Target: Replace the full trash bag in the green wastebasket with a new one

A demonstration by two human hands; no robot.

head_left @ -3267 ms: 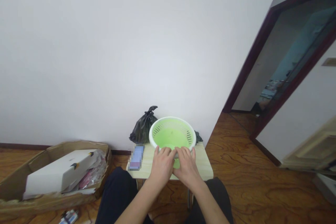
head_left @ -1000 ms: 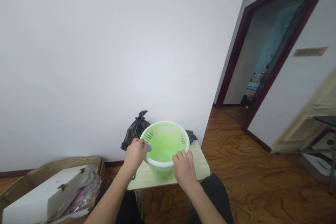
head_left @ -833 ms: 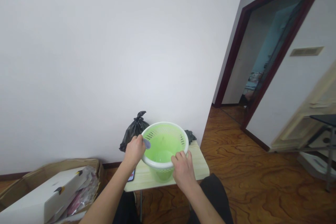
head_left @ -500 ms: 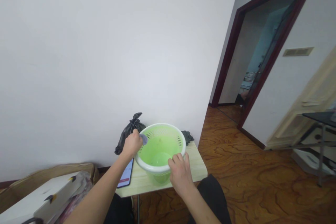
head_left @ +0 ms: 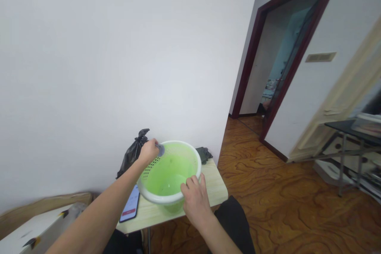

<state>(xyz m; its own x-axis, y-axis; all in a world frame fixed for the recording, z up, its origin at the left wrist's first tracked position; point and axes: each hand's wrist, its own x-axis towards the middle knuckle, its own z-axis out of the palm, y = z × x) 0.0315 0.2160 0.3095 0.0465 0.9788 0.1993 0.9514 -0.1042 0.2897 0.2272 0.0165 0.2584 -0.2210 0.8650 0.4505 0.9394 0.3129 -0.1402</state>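
Note:
A light green plastic wastebasket (head_left: 171, 174) with a white rim and a band of small holes stands on a small table (head_left: 216, 182). My left hand (head_left: 149, 151) is closed at the rim's far left. From its fingers a small grey cloth (head_left: 161, 150) sticks out against the inner wall; most of it is hidden. My right hand (head_left: 195, 198) grips the near right rim, fingers over the edge and thumb outside. Inside the wastebasket, the bottom shows with a few small specks.
Behind my left hand sits a knotted black plastic bag (head_left: 132, 154). A phone (head_left: 130, 204) with a lit screen lies at the table's left. Crumpled dark plastic (head_left: 204, 154) is at the back right. A cardboard box (head_left: 44, 204) stands lower left; the white wall rises behind.
My left hand has moved with the cloth farther along the rim toward the back. The wastebasket has turned slightly. My right hand keeps its hold, and the view has swung right.

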